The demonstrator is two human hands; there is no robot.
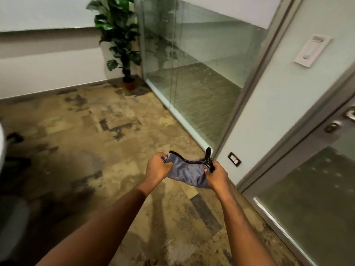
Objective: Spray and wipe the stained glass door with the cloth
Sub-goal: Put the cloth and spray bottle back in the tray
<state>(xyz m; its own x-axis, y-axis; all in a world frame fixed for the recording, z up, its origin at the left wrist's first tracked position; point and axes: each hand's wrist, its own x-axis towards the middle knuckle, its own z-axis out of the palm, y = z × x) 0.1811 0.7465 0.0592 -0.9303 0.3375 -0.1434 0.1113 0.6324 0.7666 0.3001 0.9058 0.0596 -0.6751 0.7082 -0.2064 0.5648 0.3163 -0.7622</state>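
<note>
Two bare forearms are reaching forward from the bottom edge, their elbows cut off. The left hand [158,167] is pinching one end of the cloth [189,172], fingers curled shut on it; the right hand [217,176] is gripping the other end, thumb pressed over the fabric. The cloth is hanging slack between them over the floor [96,131] — soft, greyish-blue, with a dark stitched border, one black corner sticking up above the right hand. Its underside is hidden. The floor is mottled tan with dark patches. The glass door [311,198] is standing to the right, metal-framed and cut off by the edge; its handle [349,114] is only partly showing. Stains on it are hard to make out. Farther back, a plant [119,35] in a reddish pot is standing beside a glass wall [201,64] — blurred.
</note>
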